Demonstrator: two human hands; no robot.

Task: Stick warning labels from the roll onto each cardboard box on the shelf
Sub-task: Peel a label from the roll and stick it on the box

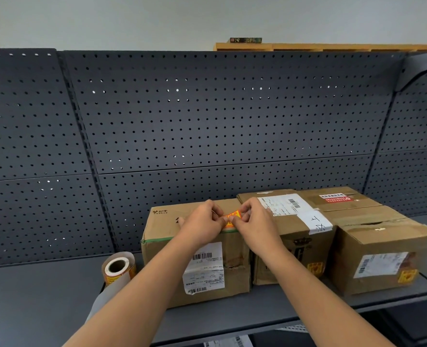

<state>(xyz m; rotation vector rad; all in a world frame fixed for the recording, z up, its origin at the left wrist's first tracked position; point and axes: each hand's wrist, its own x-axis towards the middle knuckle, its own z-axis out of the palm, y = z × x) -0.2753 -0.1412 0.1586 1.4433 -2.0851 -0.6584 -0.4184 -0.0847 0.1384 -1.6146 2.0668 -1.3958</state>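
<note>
Label (231, 218) pinched between left grip (202, 221) and right grip (255, 222).

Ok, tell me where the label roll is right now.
In the head view, the label roll sits at lower left on the dark shelf, just to the left of the leftmost cardboard box.

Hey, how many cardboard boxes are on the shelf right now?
3, side by side on the shelf: left box, middle box, right box. Others could be hidden behind them.
</note>
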